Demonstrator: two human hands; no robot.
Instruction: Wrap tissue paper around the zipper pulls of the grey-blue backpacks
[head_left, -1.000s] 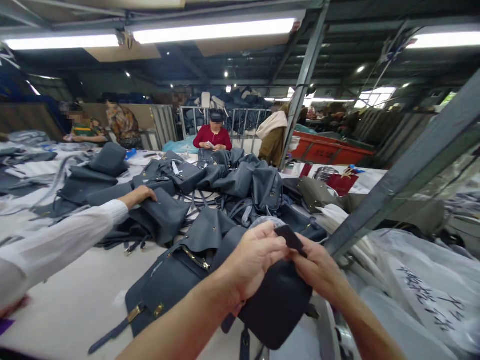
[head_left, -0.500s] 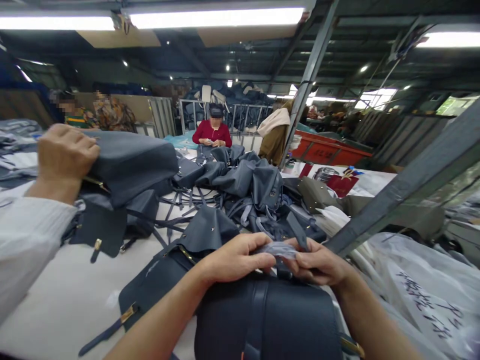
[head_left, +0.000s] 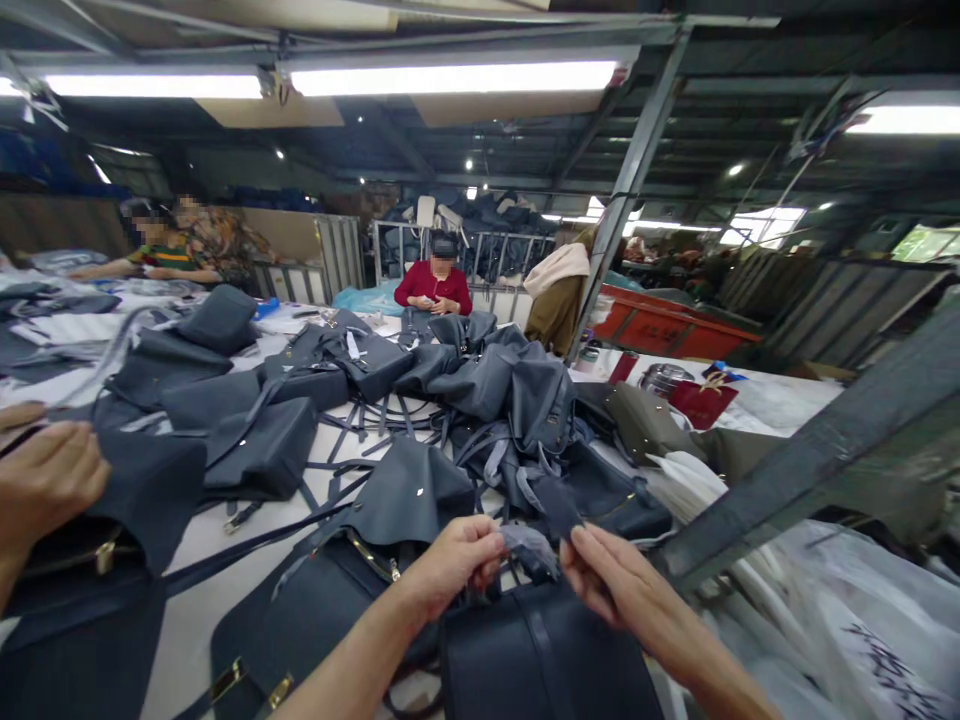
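The white bench (head_left: 176,640) stretches out ahead of the hands, with a heap of slate-grey leather backpacks (head_left: 487,385) beyond them. Off to their left, a co-worker's hand (head_left: 45,475) rests on another bag. Directly below the hands sits a dark navy leather backpack (head_left: 547,655). The left hand (head_left: 454,565) and right hand (head_left: 626,600) now stand apart, where the earlier frame showed them almost meeting. The left hand pinches a crumpled grey scrap (head_left: 529,550). Between the hands rises a dark leather tab (head_left: 559,505), with the right fingertips (head_left: 581,545) near its lower edge; whether they grip it, I cannot tell.
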